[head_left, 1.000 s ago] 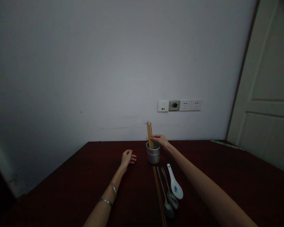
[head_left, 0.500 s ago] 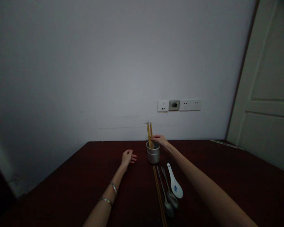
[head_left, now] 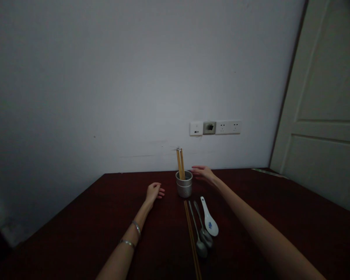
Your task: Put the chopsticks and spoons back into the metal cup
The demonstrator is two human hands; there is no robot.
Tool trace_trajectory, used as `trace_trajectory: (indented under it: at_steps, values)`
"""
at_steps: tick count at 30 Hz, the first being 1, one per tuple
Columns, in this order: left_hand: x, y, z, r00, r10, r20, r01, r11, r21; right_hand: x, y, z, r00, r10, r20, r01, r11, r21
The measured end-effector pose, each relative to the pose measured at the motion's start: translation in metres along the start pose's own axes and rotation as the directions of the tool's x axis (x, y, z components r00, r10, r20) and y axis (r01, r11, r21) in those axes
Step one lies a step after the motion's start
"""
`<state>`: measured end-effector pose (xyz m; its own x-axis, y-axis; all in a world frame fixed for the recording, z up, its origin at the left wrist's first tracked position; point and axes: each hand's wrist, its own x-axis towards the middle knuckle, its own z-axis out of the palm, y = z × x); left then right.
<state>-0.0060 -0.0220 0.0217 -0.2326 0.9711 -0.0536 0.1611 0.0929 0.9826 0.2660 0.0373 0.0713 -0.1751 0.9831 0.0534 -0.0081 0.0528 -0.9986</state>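
Several wooden chopsticks [head_left: 181, 163] stand in a grey metal cup [head_left: 184, 188], leaning a little to the left. Just right of the cup's rim, my right hand [head_left: 203, 173] is in the air with its fingers stretched out, holding nothing. My left hand [head_left: 154, 191] rests on the table left of the cup, fingers loosely apart and nothing in them. In front of the cup lie a pair of chopsticks [head_left: 191, 237], a long-handled metal spoon [head_left: 201, 249], a second metal spoon [head_left: 205, 238] and a white ceramic soup spoon [head_left: 211, 225] with a blue mark.
The dark red table [head_left: 90, 233] reaches back to a pale wall [head_left: 134, 77]. Wall sockets [head_left: 228, 127] sit above its back edge. At the right stands a light panelled door [head_left: 323, 97]. A thin strip [head_left: 268, 173] lies near the back right edge.
My right hand has let go of the chopsticks in the cup and moved off to the right. My left hand keeps its place beside the cup. The view has shifted slightly.
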Motion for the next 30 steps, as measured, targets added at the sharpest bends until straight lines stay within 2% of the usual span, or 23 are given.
trace_trajectory:
  at_steps: [3, 5, 7, 10, 13, 16, 24, 27, 30]
  values:
    - [0.000, -0.001, 0.001, 1.000, 0.015, 0.001, -0.015, 1.000, 0.010, -0.019, 0.014, -0.029, 0.993, -0.039, -0.110, 0.011, 0.970, -0.243]
    - [-0.001, 0.000, 0.002, 1.000, 0.019, -0.007, -0.019, 1.000, 0.018, -0.035, 0.024, -0.048, 0.978, -0.139, -0.157, 0.049, 0.880, -0.473]
    - [-0.002, 0.001, 0.002, 1.000, 0.023, -0.013, -0.023, 1.000, 0.020, -0.055, 0.034, -0.064, 0.963, -0.232, -0.140, 0.087, 0.754, -0.651]
    - [-0.003, 0.001, 0.002, 0.999, 0.043, -0.005, -0.043, 0.999, 0.005, -0.086, 0.045, -0.080, 0.955, -0.292, -0.047, 0.146, 0.604, -0.783]
    - [-0.002, -0.001, 0.002, 0.998, 0.055, -0.001, -0.055, 0.998, 0.005, -0.114, 0.056, -0.085, 0.953, -0.302, 0.012, 0.177, 0.528, -0.831]
    - [0.001, -0.002, 0.003, 0.998, 0.064, -0.009, -0.063, 0.998, 0.030, -0.130, 0.065, -0.083, 0.943, -0.333, 0.009, 0.180, 0.485, -0.856]
    - [-0.001, -0.003, 0.007, 0.994, 0.103, -0.028, -0.098, 0.986, 0.133, -0.133, 0.068, -0.079, 0.932, -0.362, 0.012, 0.169, 0.404, -0.899]
    - [-0.005, 0.002, 0.007, 0.993, 0.119, -0.025, -0.110, 0.965, 0.239, -0.134, 0.067, -0.078, 0.934, -0.357, 0.008, 0.167, 0.417, -0.893]
    - [-0.017, 0.015, 0.008, 0.989, 0.148, 0.013, -0.137, 0.878, 0.459, -0.134, 0.066, -0.078, 0.936, -0.353, -0.001, 0.165, 0.442, -0.882]
